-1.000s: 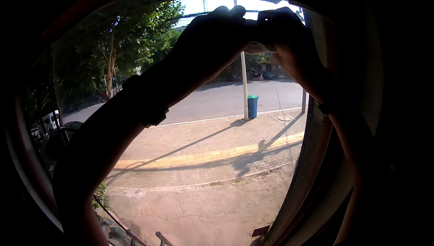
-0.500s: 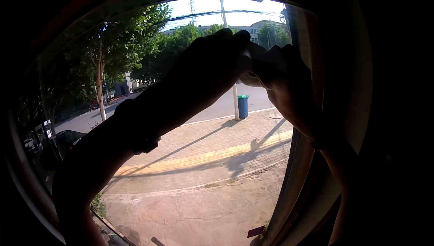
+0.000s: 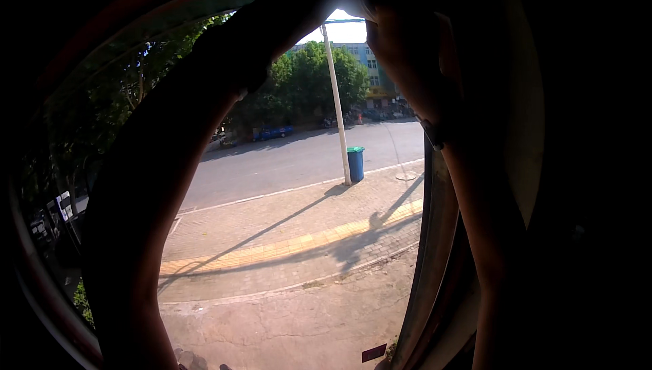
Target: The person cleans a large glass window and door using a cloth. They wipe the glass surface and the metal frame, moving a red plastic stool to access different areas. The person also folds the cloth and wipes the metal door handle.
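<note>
Both my arms reach up in dark silhouette against a bright opening, with its frame (image 3: 440,234) beside my right arm. My left hand (image 3: 302,0) is raised to the top of the opening, and a dark band circles its wrist. Close to it on the right is my right hand (image 3: 401,40), near the upper right corner of the frame, with a band (image 3: 430,133) on that wrist too. The fingers of both hands are lost in the dark, so what they hold or touch cannot be made out. A pale glare shows between the hands.
Outside lies a paved sidewalk (image 3: 272,234) with a yellow strip (image 3: 299,244). A pale pole (image 3: 337,105) and a blue bin (image 3: 356,165) with a green lid stand by the road (image 3: 292,156). Farther off are trees (image 3: 309,81) and a blue vehicle (image 3: 273,133). A small dark red plate (image 3: 373,353) sits low.
Both hands have risen toward the top of the view, into darkness. The outside scene has shifted a little, and more of the road and far trees shows between my arms.
</note>
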### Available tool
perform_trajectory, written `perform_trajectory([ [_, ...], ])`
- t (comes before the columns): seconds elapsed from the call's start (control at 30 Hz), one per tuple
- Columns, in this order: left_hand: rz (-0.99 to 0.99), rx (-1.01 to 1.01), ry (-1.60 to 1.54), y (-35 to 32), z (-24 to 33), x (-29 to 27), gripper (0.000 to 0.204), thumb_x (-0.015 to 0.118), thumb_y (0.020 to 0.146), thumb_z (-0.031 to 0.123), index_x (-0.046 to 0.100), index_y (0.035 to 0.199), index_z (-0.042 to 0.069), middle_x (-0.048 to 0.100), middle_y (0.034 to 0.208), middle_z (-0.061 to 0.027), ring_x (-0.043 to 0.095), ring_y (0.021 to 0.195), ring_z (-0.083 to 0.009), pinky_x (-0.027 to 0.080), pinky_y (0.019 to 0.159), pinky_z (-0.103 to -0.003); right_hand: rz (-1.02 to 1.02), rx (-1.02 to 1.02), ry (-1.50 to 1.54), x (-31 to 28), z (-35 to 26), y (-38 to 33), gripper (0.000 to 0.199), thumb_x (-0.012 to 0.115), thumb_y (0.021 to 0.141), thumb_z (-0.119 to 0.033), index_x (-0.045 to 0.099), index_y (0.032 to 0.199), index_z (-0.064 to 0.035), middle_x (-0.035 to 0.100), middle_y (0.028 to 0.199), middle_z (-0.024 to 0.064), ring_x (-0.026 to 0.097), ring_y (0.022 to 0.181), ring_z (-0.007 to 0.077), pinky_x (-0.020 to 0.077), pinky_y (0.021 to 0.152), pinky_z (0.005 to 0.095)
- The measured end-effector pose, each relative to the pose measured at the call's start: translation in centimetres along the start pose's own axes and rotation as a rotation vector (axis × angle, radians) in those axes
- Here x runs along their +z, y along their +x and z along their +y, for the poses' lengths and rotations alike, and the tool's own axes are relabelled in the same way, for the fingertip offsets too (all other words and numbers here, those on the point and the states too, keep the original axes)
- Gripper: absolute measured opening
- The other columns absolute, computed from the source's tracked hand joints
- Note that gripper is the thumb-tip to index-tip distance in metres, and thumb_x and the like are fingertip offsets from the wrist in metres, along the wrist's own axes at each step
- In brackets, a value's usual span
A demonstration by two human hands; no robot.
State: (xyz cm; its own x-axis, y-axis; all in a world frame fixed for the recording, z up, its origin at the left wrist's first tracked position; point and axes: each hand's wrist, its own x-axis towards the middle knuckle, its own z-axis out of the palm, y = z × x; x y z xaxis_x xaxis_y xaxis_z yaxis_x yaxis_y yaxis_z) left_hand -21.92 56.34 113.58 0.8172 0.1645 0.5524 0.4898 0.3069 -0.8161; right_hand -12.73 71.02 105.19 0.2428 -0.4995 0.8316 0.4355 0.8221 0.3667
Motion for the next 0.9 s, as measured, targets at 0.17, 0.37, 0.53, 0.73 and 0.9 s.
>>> perform_trajectory([
  [0.17, -0.389, 0.057, 0.112, -4.7, 3.5, 0.7, 0.022, 0.074, 0.088, 0.006, 0.069, 0.110, 0.006, 0.069, 0.109, -0.0120, 0.069, 0.104, -0.0276, 0.059, 0.090, -0.036, -0.192, -0.043, -0.090, -1.4, -1.8, -5.7, 0.039, 0.081, 0.080, -0.005, 0.067, 0.116, -0.0031, 0.068, 0.105, 0.0144, 0.066, 0.090, 0.0266, 0.0597, 0.070, 0.0337],
  [0.37, -0.045, -0.048, -0.100, 1.0, 5.5, 3.0, 0.023, 0.068, 0.095, 0.015, 0.066, 0.114, 0.002, 0.070, 0.109, -0.0130, 0.070, 0.097, -0.0244, 0.059, 0.084, -0.035, -0.017, -0.221, -0.223, -6.0, 3.2, -2.5, 0.022, 0.076, 0.085, -0.003, 0.070, 0.106, -0.0041, 0.069, 0.101, 0.0153, 0.067, 0.088, 0.0244, 0.0565, 0.066, 0.0329],
  [0.53, -0.022, 0.038, -0.171, 5.4, 5.9, 8.3, 0.012, 0.065, 0.091, 0.012, 0.068, 0.098, 0.003, 0.070, 0.102, -0.0144, 0.070, 0.092, -0.0272, 0.058, 0.079, -0.038, -0.137, -0.039, -0.459, -6.1, 4.5, -4.3, 0.020, 0.075, 0.089, -0.013, 0.068, 0.106, -0.0030, 0.070, 0.092, 0.0139, 0.070, 0.079, 0.0212, 0.0584, 0.070, 0.0323],
  [0.73, 0.074, 0.052, -0.319, 7.1, 8.5, 12.9, 0.011, 0.062, 0.087, 0.010, 0.069, 0.080, 0.005, 0.070, 0.093, -0.0161, 0.070, 0.086, -0.0305, 0.056, 0.074, -0.040, -0.142, -0.063, -0.444, -6.3, 9.9, -7.3, 0.012, 0.069, 0.094, -0.014, 0.066, 0.100, -0.0032, 0.066, 0.077, 0.0105, 0.068, 0.068, 0.0179, 0.0564, 0.061, 0.0300],
  [0.9, 0.002, 0.115, -0.276, 8.5, 8.6, 13.3, 0.016, 0.060, 0.085, 0.008, 0.071, 0.073, 0.006, 0.071, 0.088, -0.0168, 0.070, 0.081, -0.0322, 0.056, 0.069, -0.042, -0.034, 0.093, -0.184, -5.8, 8.4, -7.5, 0.006, 0.062, 0.097, -0.007, 0.065, 0.101, -0.0034, 0.065, 0.076, 0.0095, 0.066, 0.068, 0.0168, 0.0547, 0.060, 0.0296],
])
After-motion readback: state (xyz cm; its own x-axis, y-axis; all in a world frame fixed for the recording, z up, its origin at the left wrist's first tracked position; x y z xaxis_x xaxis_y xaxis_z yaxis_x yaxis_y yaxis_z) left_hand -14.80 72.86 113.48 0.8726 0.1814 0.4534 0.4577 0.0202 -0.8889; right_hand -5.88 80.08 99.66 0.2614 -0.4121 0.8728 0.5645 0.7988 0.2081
